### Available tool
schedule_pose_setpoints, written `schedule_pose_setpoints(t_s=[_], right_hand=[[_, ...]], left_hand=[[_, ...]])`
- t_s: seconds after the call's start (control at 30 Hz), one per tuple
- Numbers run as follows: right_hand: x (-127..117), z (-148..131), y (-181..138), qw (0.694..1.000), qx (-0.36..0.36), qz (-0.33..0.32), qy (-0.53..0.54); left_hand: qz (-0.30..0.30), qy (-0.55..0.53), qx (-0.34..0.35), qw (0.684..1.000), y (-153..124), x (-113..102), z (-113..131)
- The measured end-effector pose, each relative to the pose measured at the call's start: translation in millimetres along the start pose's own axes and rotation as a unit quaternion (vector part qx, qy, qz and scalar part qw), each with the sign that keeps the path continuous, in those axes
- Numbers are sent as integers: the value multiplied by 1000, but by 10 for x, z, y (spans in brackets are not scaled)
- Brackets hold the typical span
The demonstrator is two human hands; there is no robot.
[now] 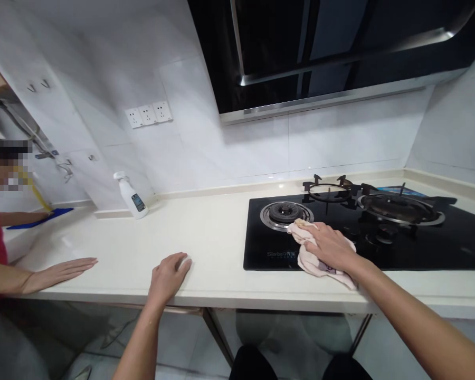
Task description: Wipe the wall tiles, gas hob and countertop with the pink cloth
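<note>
Pressed on the black glass gas stove (271, 258), my right hand (332, 245) grips a crumpled pale pink cloth (312, 264). Part of the cloth hangs over the stove's front edge onto the white countertop (206, 227). It lies just in front of the left burner (285, 212), whose pan support is off. My left hand (168, 277) rests on the countertop near its front edge, left of the stove, with the fingers loosely curled in and nothing seen in them.
A white spray bottle (132, 198) stands near the wall. At the left, a co-worker's hand (63, 272) lies flat on the counter; their other hand is at a blue cloth (43, 217). The loose pan support (328, 190) sits behind the burners. A range hood (332, 47) hangs above.
</note>
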State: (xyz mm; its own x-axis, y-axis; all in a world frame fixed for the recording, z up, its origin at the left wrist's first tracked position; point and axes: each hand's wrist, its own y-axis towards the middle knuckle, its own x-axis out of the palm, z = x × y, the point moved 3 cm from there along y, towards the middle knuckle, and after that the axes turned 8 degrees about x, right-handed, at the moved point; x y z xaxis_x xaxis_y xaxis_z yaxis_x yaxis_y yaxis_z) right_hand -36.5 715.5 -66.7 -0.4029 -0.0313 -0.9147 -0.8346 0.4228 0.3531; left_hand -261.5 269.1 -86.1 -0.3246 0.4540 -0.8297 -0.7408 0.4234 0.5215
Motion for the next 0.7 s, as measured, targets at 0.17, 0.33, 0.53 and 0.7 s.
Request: schedule_pose_setpoints(t_s=[0.17, 0.33, 0.53, 0.7], right_hand=[[20, 93, -369, 996, 20, 58, -57], [16, 97, -891, 991, 18, 122, -59], [117, 225, -1273, 985, 31, 162, 41], [74, 776, -1296, 979, 42, 175, 92]], left_hand=[[3, -16, -10, 1000, -4, -14, -6], [11, -10, -6, 1000, 1, -18, 1], [24, 5, -4, 1000, -22, -12, 24], [32, -11, -26, 999, -61, -26, 49]])
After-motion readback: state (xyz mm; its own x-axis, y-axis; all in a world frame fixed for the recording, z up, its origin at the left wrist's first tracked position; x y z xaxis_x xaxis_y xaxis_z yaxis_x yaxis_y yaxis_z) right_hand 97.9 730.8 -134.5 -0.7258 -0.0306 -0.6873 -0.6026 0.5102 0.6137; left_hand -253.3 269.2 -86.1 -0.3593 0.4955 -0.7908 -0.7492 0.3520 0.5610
